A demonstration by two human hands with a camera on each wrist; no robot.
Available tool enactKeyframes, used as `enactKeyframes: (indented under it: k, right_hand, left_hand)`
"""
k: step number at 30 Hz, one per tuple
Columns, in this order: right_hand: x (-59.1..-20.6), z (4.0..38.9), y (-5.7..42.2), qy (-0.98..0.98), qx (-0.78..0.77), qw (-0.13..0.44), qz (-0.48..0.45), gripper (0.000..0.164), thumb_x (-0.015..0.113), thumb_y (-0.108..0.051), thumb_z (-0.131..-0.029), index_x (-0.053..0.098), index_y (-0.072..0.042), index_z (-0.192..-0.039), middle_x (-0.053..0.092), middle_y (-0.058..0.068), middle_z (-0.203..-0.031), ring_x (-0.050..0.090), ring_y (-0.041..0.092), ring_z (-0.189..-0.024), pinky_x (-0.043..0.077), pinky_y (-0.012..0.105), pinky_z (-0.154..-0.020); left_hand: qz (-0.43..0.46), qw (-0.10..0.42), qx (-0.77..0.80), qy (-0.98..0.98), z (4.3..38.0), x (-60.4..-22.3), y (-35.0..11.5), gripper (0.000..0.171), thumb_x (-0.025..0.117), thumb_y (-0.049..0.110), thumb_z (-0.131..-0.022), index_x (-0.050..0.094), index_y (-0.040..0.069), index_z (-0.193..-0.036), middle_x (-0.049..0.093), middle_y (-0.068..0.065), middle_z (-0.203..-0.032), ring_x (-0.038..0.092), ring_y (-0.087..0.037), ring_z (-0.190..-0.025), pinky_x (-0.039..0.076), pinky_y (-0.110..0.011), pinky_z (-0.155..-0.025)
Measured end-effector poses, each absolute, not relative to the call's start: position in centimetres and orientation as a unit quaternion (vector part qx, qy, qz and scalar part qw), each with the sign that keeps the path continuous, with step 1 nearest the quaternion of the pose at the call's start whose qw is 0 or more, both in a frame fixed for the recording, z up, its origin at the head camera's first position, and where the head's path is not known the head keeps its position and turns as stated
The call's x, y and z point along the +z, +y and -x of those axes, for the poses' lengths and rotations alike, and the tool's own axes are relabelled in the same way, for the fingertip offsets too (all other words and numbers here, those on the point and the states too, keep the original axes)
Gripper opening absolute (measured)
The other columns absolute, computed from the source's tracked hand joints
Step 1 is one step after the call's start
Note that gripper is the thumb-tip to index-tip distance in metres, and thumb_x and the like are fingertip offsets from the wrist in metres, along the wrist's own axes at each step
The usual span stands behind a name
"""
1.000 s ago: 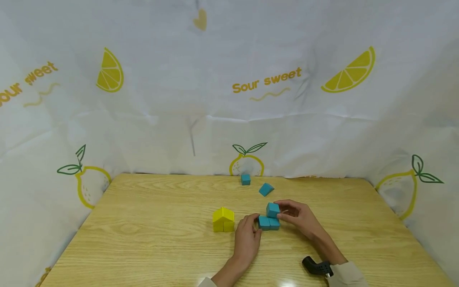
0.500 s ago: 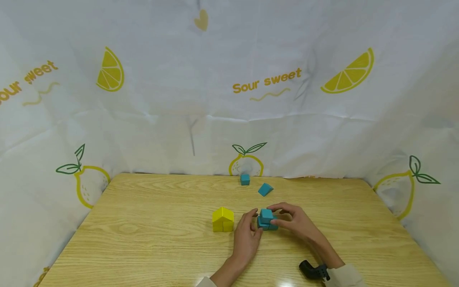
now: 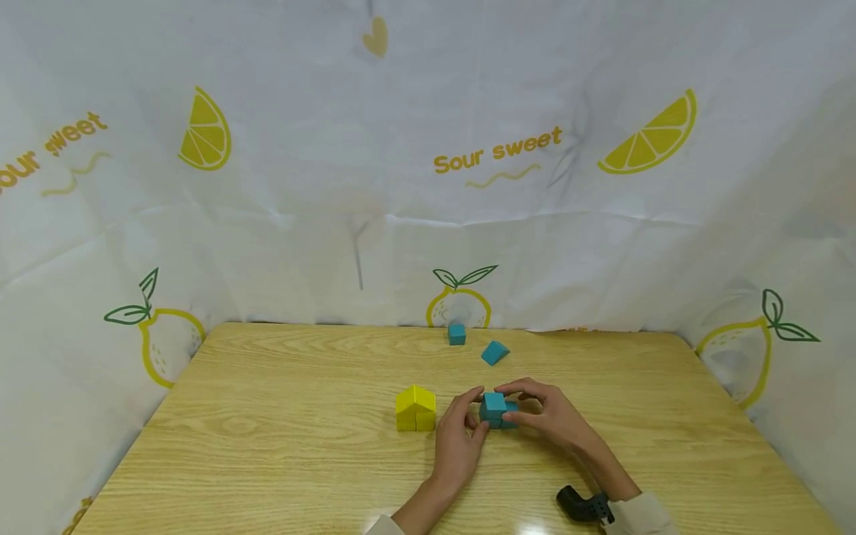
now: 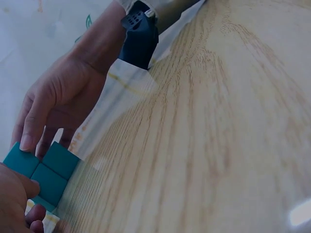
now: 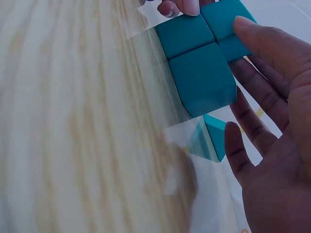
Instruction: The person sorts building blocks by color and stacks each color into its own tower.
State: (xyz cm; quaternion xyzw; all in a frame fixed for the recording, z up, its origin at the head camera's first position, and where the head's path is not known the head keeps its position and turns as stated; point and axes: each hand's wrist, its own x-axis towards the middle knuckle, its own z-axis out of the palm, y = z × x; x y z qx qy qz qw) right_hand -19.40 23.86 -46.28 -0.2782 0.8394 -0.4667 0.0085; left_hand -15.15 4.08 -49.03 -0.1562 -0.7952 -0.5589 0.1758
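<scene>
Two blue cubes stand side by side on the table, the right one (image 5: 204, 80) next to the left one (image 5: 184, 36). A third blue cube (image 3: 494, 402) sits on the left one, flush with it. My right hand (image 3: 553, 417) pinches this upper cube, its thumb on the near face and fingers behind. At the stack's left side, my left hand (image 3: 458, 438) curls around the lower left cube, thumb (image 4: 30, 186) at its near face and index finger reaching behind.
A small yellow block house (image 3: 416, 409) stands left of my left hand. Behind the stack lie a blue triangular block (image 3: 495, 353) and another blue cube (image 3: 457, 334), near the table's (image 3: 301, 446) back edge. A lemon-print cloth (image 3: 321, 223) hangs behind.
My right hand has moved the upper cube left and down, from above the right lower cube onto the left one. The left hand stays by the stack, its thumb close against it.
</scene>
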Motion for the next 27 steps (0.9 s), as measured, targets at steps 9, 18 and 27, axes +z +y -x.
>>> enactKeyframes:
  k: [9,18,27]
  right_hand:
    - [-46.20,19.34,23.82,0.838,-0.467,0.007,0.281,0.038,0.074,-0.025,-0.085,0.064,-0.022,-0.121,0.061,-0.006,-0.118,0.056,0.021,-0.109,0.046,0.042,-0.090]
    - [-46.28,19.26,23.81,0.836,-0.472,0.006,0.281,0.037,0.075,-0.022,-0.084,0.065,-0.019,-0.120,0.062,-0.003,-0.117,0.057,0.022,-0.107,0.046,0.042,-0.089]
    - [-46.26,19.29,23.81,0.834,-0.476,0.010,0.279,0.038,0.074,-0.025,-0.084,0.064,-0.021,-0.120,0.062,-0.003,-0.118,0.057,0.022,-0.108,0.046,0.040,-0.090]
  left_hand:
    - [0.154,0.169,-0.566,-0.792,15.07,-48.93,4.08,0.053,0.070,-0.010,-0.081,0.056,0.007,-0.129,0.061,-0.003,-0.115,0.049,-0.010,-0.070,0.043,-0.021,-0.063]
    - [0.160,0.163,-0.569,-0.790,15.03,-48.89,4.03,0.052,0.070,-0.005,-0.083,0.055,0.008,-0.131,0.060,-0.003,-0.115,0.049,-0.009,-0.070,0.045,-0.021,-0.064]
    - [0.174,0.171,-0.576,-0.780,15.03,-49.05,4.02,0.050,0.070,-0.005,-0.084,0.056,0.015,-0.127,0.059,-0.003,-0.115,0.050,-0.008,-0.071,0.047,-0.023,-0.064]
